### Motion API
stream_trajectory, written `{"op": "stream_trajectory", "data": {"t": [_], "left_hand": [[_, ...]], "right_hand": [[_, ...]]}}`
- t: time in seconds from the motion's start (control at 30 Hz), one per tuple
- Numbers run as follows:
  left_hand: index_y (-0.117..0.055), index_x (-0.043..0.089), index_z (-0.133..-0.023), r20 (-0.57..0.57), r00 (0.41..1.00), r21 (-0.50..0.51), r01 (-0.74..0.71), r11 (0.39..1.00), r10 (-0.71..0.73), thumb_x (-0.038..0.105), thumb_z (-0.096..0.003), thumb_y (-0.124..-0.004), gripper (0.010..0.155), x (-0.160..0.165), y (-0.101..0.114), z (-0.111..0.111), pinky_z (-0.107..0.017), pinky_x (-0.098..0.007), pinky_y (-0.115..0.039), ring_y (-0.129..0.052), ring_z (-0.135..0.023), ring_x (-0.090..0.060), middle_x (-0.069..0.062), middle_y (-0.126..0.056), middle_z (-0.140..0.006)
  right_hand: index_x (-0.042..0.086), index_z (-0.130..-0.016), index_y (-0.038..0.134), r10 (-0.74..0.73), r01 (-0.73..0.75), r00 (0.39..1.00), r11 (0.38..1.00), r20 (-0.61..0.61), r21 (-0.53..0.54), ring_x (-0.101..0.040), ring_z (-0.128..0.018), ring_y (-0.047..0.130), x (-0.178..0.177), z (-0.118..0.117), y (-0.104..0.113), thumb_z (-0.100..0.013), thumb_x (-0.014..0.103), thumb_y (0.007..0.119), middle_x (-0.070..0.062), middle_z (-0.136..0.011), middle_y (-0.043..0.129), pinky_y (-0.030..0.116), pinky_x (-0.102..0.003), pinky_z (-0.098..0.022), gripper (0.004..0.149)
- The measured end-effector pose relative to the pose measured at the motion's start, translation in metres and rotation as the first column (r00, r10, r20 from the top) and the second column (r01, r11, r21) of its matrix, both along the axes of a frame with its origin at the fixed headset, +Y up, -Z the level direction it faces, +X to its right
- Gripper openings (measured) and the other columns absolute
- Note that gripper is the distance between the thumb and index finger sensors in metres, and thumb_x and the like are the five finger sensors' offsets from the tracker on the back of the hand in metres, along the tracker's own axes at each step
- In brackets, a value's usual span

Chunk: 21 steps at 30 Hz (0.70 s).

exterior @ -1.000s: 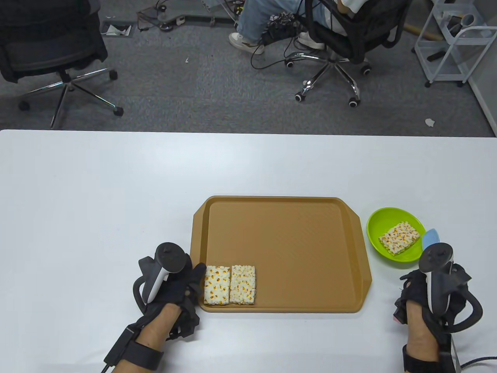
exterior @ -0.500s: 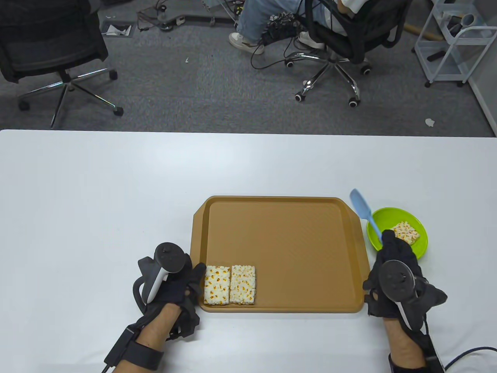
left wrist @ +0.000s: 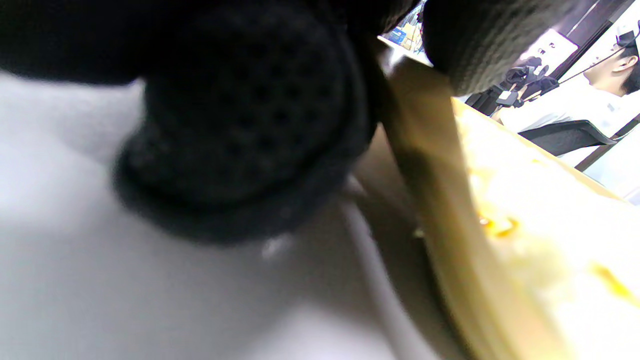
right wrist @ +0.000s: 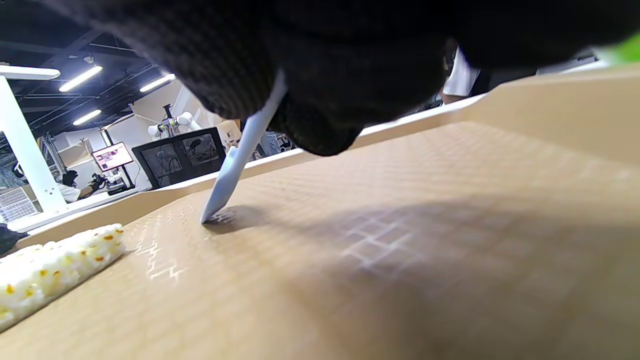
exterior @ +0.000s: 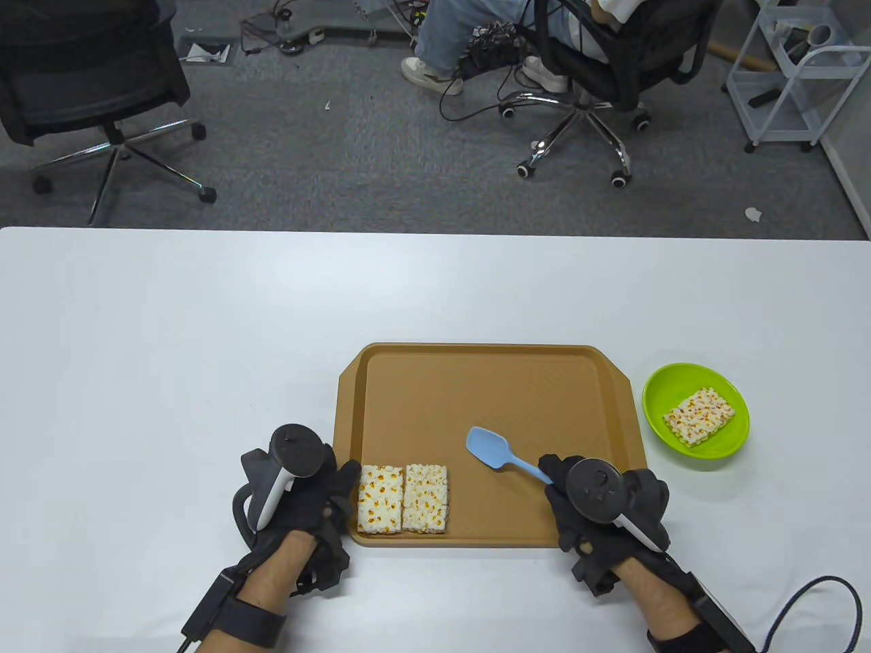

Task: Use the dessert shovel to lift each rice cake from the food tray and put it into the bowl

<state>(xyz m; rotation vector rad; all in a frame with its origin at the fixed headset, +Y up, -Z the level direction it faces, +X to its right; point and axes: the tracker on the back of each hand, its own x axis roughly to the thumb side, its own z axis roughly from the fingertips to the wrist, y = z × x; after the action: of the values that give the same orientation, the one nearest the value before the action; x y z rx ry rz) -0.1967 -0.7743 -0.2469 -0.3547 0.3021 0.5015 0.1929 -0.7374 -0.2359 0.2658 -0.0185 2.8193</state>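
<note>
Right hand (exterior: pixel 599 507) grip holding dessert shovel (exterior: pixel 491 450), blade tip on food tray (exterior: pixel 490 394), left hand (exterior: pixel 306 496) grip steadying tray edge, fingers' curl unclear

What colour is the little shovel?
The dessert shovel is light blue, seen best in the table view.

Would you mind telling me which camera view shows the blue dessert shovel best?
The table view: the dessert shovel shows nearly whole there, blade over the food tray, handle end in the right hand. The right wrist view shows only its edge-on blade touching the tray. The left wrist view shows none of it.
</note>
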Motion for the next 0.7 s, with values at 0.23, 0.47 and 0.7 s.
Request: {"op": "stream_trajectory", "data": {"t": [0.23,0.47,0.7], "left_hand": [[-0.065,0.011,-0.097,-0.001,1.000,-0.001,-0.004,1.000,0.004,0.053,-0.0470,-0.078,0.066,0.000,0.000,0.000,0.000,-0.034,-0.092,-0.110,-0.013,-0.018,-0.009,-0.103,-0.045],[-0.065,0.012,-0.097,-0.005,1.000,-0.007,-0.019,1.000,0.018,0.053,-0.0473,-0.078,0.066,-0.001,-0.001,0.000,0.000,-0.034,-0.092,-0.110,-0.013,-0.018,-0.009,-0.103,-0.045],[-0.065,0.012,-0.097,-0.005,1.000,-0.006,-0.020,1.000,0.020,0.053,-0.0472,-0.078,0.066,-0.002,-0.001,0.000,0.000,-0.034,-0.092,-0.110,-0.013,-0.018,-0.009,-0.103,-0.045]], "right_hand": [[0.020,-0.084,0.080,-0.072,0.067,0.996,0.994,-0.058,-0.091,-0.012,-0.019,0.097,-0.004,0.000,-0.004,-0.035,0.034,0.079,-0.008,-0.071,0.091,0.088,-0.032,-0.009,0.051],[0.019,-0.084,0.081,-0.154,0.124,0.981,0.966,-0.118,-0.228,-0.013,-0.018,0.097,-0.006,-0.001,-0.006,-0.035,0.032,0.080,-0.009,-0.071,0.091,0.088,-0.032,-0.008,0.051],[0.018,-0.085,0.080,-0.261,0.178,0.955,0.888,-0.144,-0.424,-0.014,-0.019,0.098,0.002,-0.007,-0.012,-0.035,0.031,0.081,-0.009,-0.072,0.091,0.089,-0.033,-0.010,0.051]]}}
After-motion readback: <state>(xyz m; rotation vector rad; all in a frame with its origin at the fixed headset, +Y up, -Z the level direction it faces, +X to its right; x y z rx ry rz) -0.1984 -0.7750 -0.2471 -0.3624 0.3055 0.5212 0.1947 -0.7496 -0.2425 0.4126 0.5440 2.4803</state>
